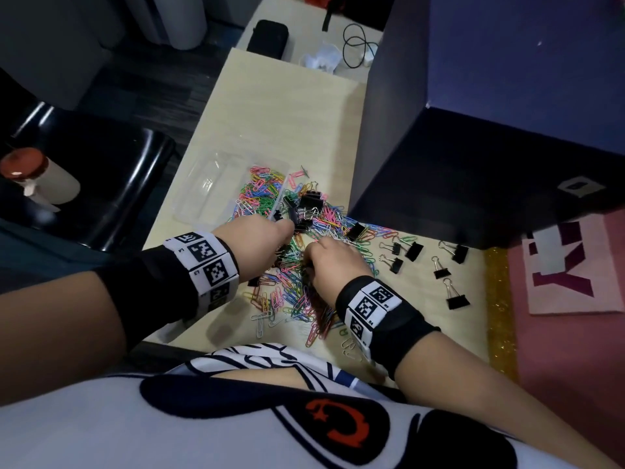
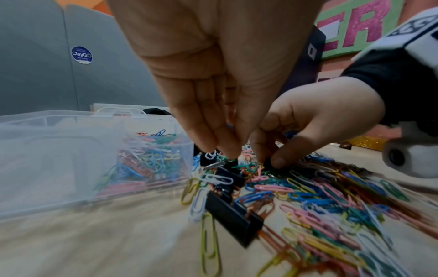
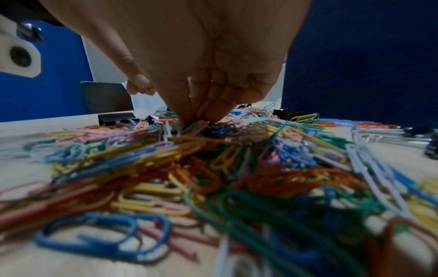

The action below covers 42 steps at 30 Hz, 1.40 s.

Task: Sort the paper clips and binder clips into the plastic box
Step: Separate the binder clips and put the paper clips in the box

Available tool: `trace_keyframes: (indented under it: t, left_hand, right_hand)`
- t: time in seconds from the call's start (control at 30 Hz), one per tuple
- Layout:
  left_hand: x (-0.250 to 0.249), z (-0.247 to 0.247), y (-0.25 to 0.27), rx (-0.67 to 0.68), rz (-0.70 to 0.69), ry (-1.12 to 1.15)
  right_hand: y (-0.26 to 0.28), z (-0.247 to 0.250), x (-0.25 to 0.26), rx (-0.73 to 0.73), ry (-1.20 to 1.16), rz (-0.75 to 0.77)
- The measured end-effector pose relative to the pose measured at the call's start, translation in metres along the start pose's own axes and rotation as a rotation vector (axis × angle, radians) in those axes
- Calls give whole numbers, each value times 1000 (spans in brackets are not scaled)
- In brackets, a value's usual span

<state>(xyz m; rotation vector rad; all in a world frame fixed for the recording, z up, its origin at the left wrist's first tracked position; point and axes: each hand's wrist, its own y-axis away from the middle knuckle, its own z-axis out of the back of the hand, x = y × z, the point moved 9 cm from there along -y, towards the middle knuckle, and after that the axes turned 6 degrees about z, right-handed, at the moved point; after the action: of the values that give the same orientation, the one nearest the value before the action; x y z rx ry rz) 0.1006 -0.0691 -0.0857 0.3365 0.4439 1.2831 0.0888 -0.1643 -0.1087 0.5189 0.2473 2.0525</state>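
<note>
A heap of coloured paper clips (image 1: 304,265) mixed with black binder clips (image 1: 309,203) covers the pale table (image 1: 280,116). The clear plastic box (image 1: 209,189) stands at the heap's left; its right compartment (image 2: 151,155) holds paper clips. My left hand (image 1: 262,245) points down, fingertips (image 2: 231,154) bunched in the heap beside the box; whether they hold a clip is hidden. My right hand (image 1: 334,262) is just right of it, thumb and forefinger (image 2: 277,161) pinching a small black binder clip (image 2: 267,164) in the heap. Its fingertips (image 3: 208,112) are bunched on the pile.
Several loose binder clips (image 1: 456,297) lie on the table to the right. A dark blue partition (image 1: 473,137) rises close behind the heap. A pink board (image 1: 571,265) and gold glitter strip (image 1: 500,299) border the right. A black pouch (image 1: 267,37) and cable (image 1: 356,45) lie far back.
</note>
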Motion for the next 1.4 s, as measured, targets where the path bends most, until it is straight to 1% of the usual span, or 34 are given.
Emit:
trace_keyframes:
  t: [0.2, 0.33, 0.4, 0.47, 0.6, 0.67, 0.77, 0.8, 0.87, 0.9, 0.93, 0.97, 1.0, 1.07, 1.1, 1.13, 1.2, 1.3, 1.4]
  left_hand:
    - [-12, 12, -10, -35, -45, 32]
    - [-20, 16, -16, -59, -75, 27]
    - [-25, 17, -17, -62, -88, 15]
    - [-33, 15, -19, -52, -123, -29]
    - [-59, 10, -24, -9, -209, -82]
    - [-80, 15, -27, -22, -264, -53]
    - [-109, 28, -30, -105, -337, 91]
    - [-114, 29, -31, -118, -349, 121]
    - [-118, 22, -31, -77, -353, 83]
    - [-116, 16, -30, -41, -342, 32]
    - [-111, 9, -28, 2, -326, -27]
    - [-105, 1, -25, 50, -303, -90]
    - [-96, -8, -21, 98, -276, -152]
    - [-79, -28, -13, 178, -220, -263]
    - [-72, -38, -9, 196, -197, -308]
    - [-67, -45, -7, 194, -180, -338]
    - [-64, -53, -6, 170, -162, -351]
    - [-65, -50, -10, 172, -141, -258]
    - [-69, -40, -17, 136, -152, -192]
  right_hand:
    - [5, -5, -1, 26, -67, -15]
    - [7, -5, -2, -4, -202, -8]
    - [12, 2, -8, -49, -285, -24]
    - [21, 12, -24, -142, -374, -98]
    - [47, 24, -78, -332, -476, -364]
    - [63, 30, -103, -439, -471, -487]
    - [90, 36, -130, -591, -450, -660]
    - [96, 37, -134, -613, -415, -696]
    - [104, 37, -135, -625, -328, -714]
    - [104, 36, -133, -608, -299, -699]
    - [101, 33, -131, -559, -298, -683]
    - [98, 26, -129, -475, -322, -673]
    - [94, 15, -126, -339, -362, -677]
    - [89, -12, -115, -15, -412, -687]
    - [89, -21, -107, 92, -415, -685]
    - [87, -26, -100, 138, -406, -672]
    - [80, -28, -86, 155, -362, -622]
    - [68, -29, -68, 164, -293, -541]
    - [56, -26, -56, 85, -247, -444]
